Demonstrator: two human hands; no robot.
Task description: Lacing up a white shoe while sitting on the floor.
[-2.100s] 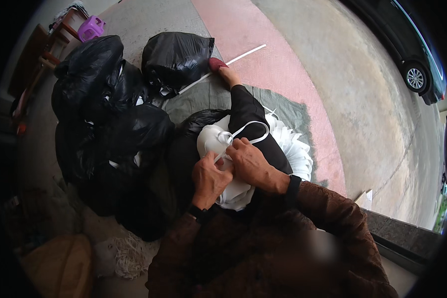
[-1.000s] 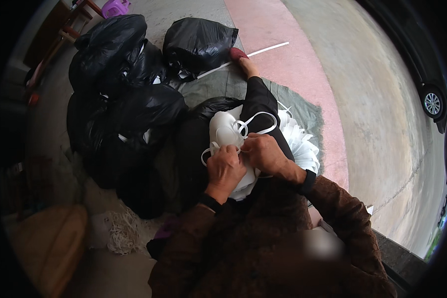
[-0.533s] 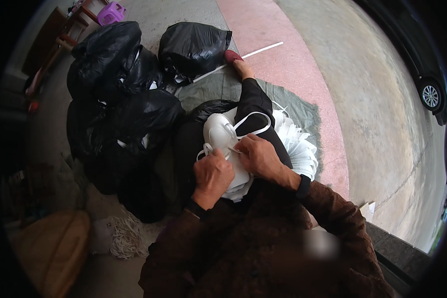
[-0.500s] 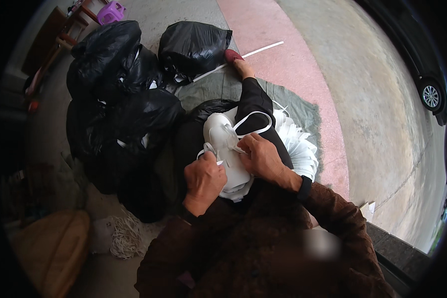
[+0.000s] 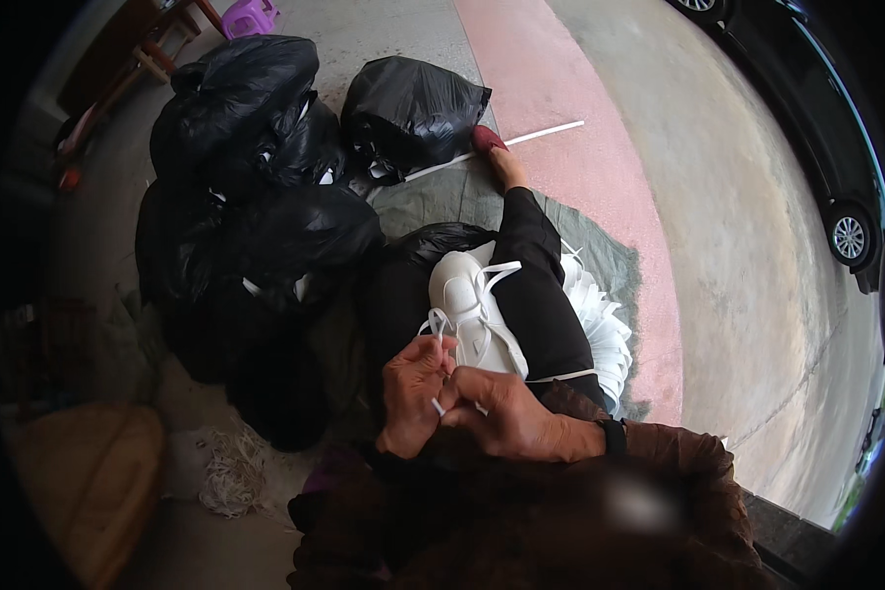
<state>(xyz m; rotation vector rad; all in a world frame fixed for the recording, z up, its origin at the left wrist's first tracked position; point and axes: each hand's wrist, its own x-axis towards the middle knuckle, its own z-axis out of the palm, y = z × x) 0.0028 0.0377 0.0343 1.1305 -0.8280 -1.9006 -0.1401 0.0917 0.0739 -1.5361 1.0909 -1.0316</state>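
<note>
While left hand (image 5: 413, 385) and right hand (image 5: 509, 413) pinch lace (image 5: 437, 404), grip closed, the shoe (image 5: 477, 329) has scant edge room between trousered legs (image 5: 549, 305).

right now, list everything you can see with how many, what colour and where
white shoe: 1, white, on the lap
lace: at least 1, white, on that shoe, reaching the hands
white pieces: many, fanned, right of the right leg
bags: at least 5, black, mostly heaped left
rod: 1, white, by the foot
sheet: 1, grey-green, on the floor
stool: 1, purple, top left
string bundle: 1, off-white, lower left
car: 1, black, far right
red shoe: 1, red, on the right foot
legs: 2, black trousers, centre
left hand: 1, bare, pinching the lace
right hand: 1, bare, beside it
</note>
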